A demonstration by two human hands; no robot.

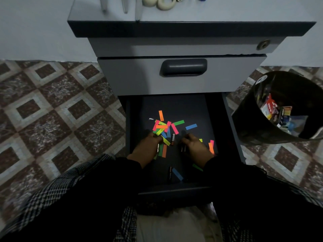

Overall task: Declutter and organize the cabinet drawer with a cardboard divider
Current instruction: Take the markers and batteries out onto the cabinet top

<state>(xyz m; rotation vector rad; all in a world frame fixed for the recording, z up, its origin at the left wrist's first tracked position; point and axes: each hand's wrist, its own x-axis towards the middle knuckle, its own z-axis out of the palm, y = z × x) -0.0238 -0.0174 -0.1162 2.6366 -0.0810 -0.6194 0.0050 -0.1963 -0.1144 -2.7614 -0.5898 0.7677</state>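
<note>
Dark open drawer (218, 119) at lower centre of the frame, strewn with neon paper strips (161, 126) and an upright-lying battery (172, 139) between both hands. Left hand (148, 147) curled over strips, something slim under its palm; grip contents unclear. Right hand (195, 147) curled over two small batteries (183, 148); hold uncertain. Black bin (248, 119) at right edge, holding packaging.

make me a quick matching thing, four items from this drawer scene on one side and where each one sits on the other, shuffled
Things:
1. tape rolls
2. bin
3. blue strip
4. battery

Places:
A. between the two hands
B. on the floor, right of the cabinet
C. on the cabinet top
D. alone on the drawer floor, right of the pile

Pairs: 1-C, 2-B, 3-D, 4-A
</note>
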